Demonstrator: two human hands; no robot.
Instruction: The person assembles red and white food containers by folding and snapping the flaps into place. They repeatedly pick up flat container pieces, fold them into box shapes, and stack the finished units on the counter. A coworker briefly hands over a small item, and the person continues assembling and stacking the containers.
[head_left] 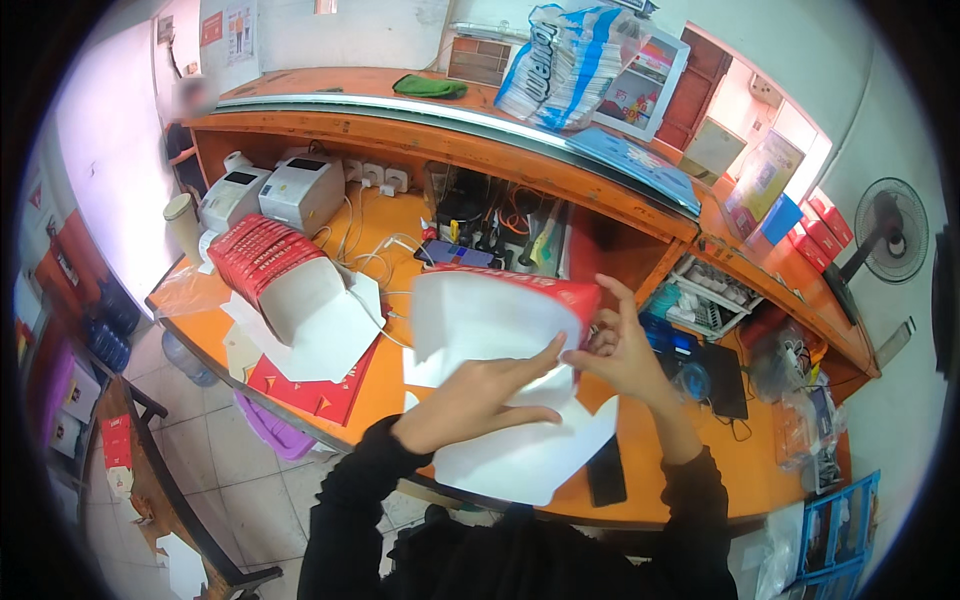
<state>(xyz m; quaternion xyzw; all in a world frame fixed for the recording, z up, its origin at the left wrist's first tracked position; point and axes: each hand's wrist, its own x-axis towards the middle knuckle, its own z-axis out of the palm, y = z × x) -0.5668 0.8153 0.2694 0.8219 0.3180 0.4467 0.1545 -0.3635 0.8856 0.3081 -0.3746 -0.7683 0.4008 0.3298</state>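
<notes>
Both my hands hold a flat cardboard box blank (490,320), white inside with a red printed outer face, tilted up above the orange desk (390,385). My left hand (480,395) presses its fingers against the white inner panel from below. My right hand (622,350) grips the right edge near the red fold. A lower white flap (530,460) hangs down toward the desk's front edge.
A stack of folded red-and-white boxes (275,265) lies at the left on loose white blanks. Two white label printers (300,190) stand behind it. A black phone (605,470), a laptop (715,370), cables and a raised counter with a plastic bag (565,65) surround the desk.
</notes>
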